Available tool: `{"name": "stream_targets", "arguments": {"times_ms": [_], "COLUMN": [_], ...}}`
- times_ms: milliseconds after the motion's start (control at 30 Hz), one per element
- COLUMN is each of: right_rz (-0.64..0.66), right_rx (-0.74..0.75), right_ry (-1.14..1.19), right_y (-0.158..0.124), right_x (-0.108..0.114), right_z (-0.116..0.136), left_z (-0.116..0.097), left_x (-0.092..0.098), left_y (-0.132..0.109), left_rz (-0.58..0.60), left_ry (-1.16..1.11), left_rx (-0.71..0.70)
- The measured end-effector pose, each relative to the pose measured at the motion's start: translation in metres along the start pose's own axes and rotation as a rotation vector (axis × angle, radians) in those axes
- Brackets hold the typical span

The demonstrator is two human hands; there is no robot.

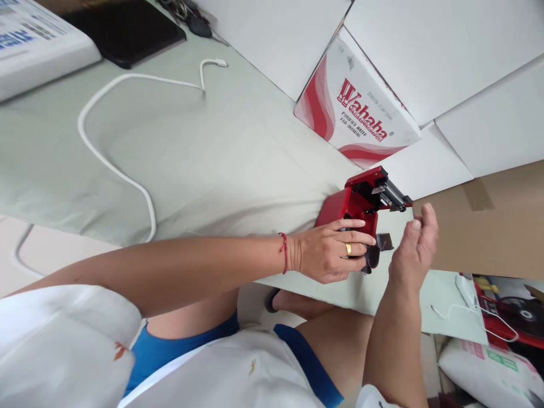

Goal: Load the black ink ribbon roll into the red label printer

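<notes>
A red tape dispenser (pixel 355 205) with a metal cutter lies at the near edge of a pale green table (pixel 221 153). My left hand (pixel 329 249), with a gold ring and a red wrist string, is wrapped round the dispenser's handle end. My right hand (pixel 414 243) is just right of it, fingers curled and pressed together near a dark strip of tape (pixel 385 242) that sticks out of the dispenser; whether the fingers hold the strip is not clear. A brown cardboard flap (pixel 488 226) lies right behind the right hand.
A white box printed "Wahaha" (pixel 357 110) stands among white boards behind the dispenser. A white cable (pixel 114 164) loops across the table's left. A black flat item (pixel 127 28) and a white printed box (pixel 38 45) sit far left. Bags and red items lie at lower right.
</notes>
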State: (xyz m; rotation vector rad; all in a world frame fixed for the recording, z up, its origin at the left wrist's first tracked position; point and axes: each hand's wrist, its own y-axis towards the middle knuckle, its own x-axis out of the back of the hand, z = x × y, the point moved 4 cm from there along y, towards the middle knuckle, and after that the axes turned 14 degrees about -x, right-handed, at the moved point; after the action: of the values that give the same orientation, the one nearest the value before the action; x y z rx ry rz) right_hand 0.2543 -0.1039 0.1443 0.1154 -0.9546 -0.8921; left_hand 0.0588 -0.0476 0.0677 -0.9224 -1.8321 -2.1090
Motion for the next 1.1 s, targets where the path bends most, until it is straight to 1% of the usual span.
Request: {"name": "stream_targets", "arguments": {"times_ms": [100,133,200,267,333,400,467,500,567,700,767,833,967,1100], "right_rz": [0.083,0.081,0.021,-0.029,-0.023,0.047,0.143,0.181,0.21,0.209,0.222,0.226,0.237,0.257], "right_rx": [-0.025,-0.025,-0.022,-0.002,0.071,0.173,0.256,0.276,0.286,0.207,0.167,0.138,0.101,0.109], "right_ry": [0.038,0.06,0.107,0.13,0.079,0.002,-0.032,-0.032,-0.026,0.018,0.043,0.06,0.076,0.081], "right_y": [0.017,0.019,0.015,0.004,-0.013,-0.032,-0.05,-0.057,-0.065,-0.062,-0.059,-0.058,-0.059,-0.059], "right_x": [-0.017,-0.019,-0.016,-0.009,-0.004,-0.004,-0.007,-0.008,-0.009,-0.008,-0.008,-0.009,-0.01,-0.01], "right_z": [0.002,0.004,0.008,0.011,0.014,0.015,0.014,0.012,0.009,0.006,0.006,0.005,0.001,0.0], "left_z": [-0.002,-0.003,-0.004,-0.005,-0.007,-0.008,-0.006,-0.004,0.003,0.021,0.027,0.029,0.033,0.037], "left_x": [0.004,0.005,0.005,0.006,0.007,0.01,0.013,0.014,0.013,0.009,0.009,0.012,0.018,0.019], "left_y": [-0.002,-0.002,-0.003,-0.004,-0.003,-0.004,-0.005,-0.006,-0.008,-0.015,-0.018,-0.017,-0.014,-0.013], "left_rz": [-0.148,-0.185,-0.215,-0.209,-0.222,-0.284,-0.358,-0.373,-0.356,-0.272,-0.253,-0.284,-0.394,-0.408], "left_ry": [0.141,0.177,0.223,0.255,0.292,0.32,0.321,0.306,0.247,0.07,-0.003,-0.072,-0.191,-0.249], "left_rx": [-0.077,-0.088,-0.091,-0.094,-0.096,-0.079,-0.032,-0.004,0.061,0.266,0.326,0.344,0.42,0.471]}}
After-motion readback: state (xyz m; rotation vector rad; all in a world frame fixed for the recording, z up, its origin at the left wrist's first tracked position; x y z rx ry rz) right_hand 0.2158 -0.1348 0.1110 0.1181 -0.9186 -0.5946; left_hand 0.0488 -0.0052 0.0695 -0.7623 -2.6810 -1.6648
